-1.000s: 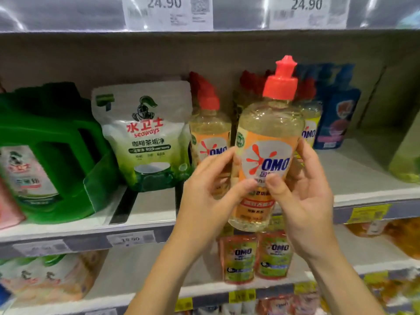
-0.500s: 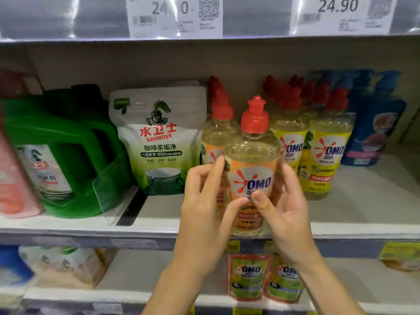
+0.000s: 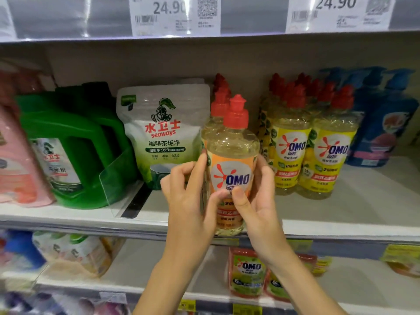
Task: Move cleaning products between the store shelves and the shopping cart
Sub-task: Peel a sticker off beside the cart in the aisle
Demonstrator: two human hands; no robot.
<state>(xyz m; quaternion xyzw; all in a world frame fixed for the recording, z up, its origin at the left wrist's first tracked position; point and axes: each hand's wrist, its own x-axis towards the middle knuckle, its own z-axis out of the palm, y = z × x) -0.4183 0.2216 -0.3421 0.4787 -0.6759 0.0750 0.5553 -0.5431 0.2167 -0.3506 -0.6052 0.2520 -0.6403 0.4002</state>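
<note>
The store shelf [image 3: 341,228] runs across behind both my hands, and its front lip passes behind the heels of my palms. On it, well out beyond my left hand [image 3: 188,205], stands a green detergent jug [image 3: 75,144] with its handle toward me. Far out past my right hand [image 3: 261,205], blue bottles [image 3: 384,123] close the row. Just beyond my left knuckles a white-and-green Seaways pouch [image 3: 163,133] stands upright. Just beyond my right fingers, yellow-label OMO bottles [image 3: 293,151] are packed front to back, red caps up. Under my right wrist, on the shelf below, sit OMO refill pouches [image 3: 247,271].

Between my hands is the orange-label OMO bottle [image 3: 231,160] — upright, long axis vertical, red cap pointing up, label facing me. Its base is level with the shelf's front lip; I cannot tell whether it rests there. A matching bottle [image 3: 218,105] stands directly behind it.

Both hands grasp it — left on its left side, index finger up along the wall, right wrapped round its right side. Both thumbs press the label below the logo, tips almost meeting.
</note>
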